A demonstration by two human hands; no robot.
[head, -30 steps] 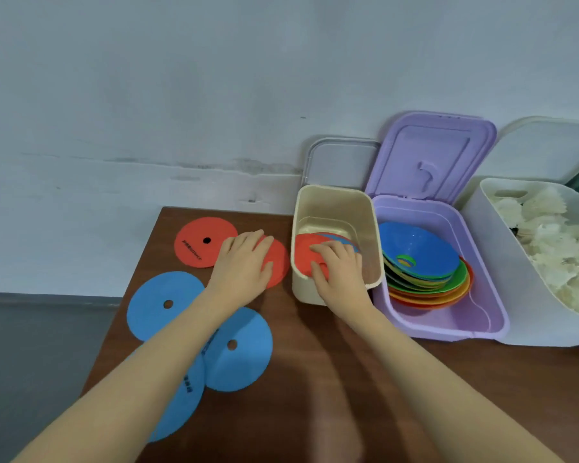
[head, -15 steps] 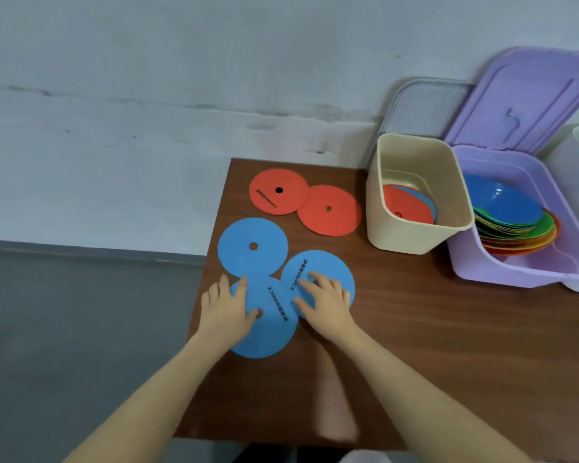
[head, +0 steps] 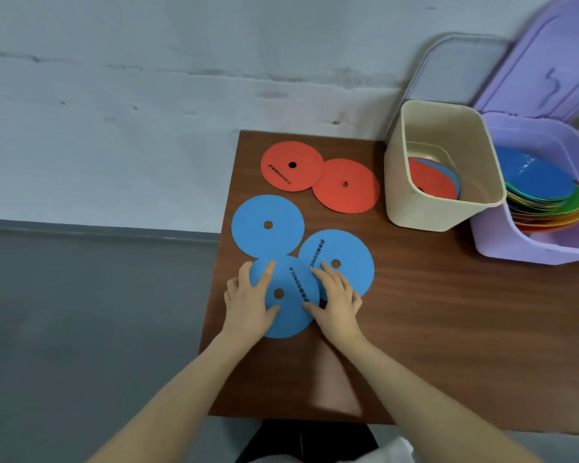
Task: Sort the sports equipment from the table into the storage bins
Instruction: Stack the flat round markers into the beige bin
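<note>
Three blue flat discs lie near the table's left edge: a far one (head: 267, 225), a right one (head: 345, 259) and a near one (head: 290, 315) that overlaps both. My left hand (head: 249, 304) rests on the near disc's left part, index finger and thumb on top. My right hand (head: 336, 302) has its thumb on the near disc's right edge and its fingers on the right disc. Two red discs (head: 291, 167) (head: 346, 186) lie farther back. A beige bin (head: 425, 215) holds red and blue discs.
A purple bin (head: 515, 245) with a stack of coloured cones stands right of the beige bin, its lid (head: 555, 68) leaning on the wall beside a clear lid (head: 455, 61). The brown table (head: 448, 329) ends just left of my left hand; grey floor lies beyond.
Both hands came back from the red disc and the beige bin to the near blue disc. Over the last half second they shifted slightly on it; the view moved closer.
</note>
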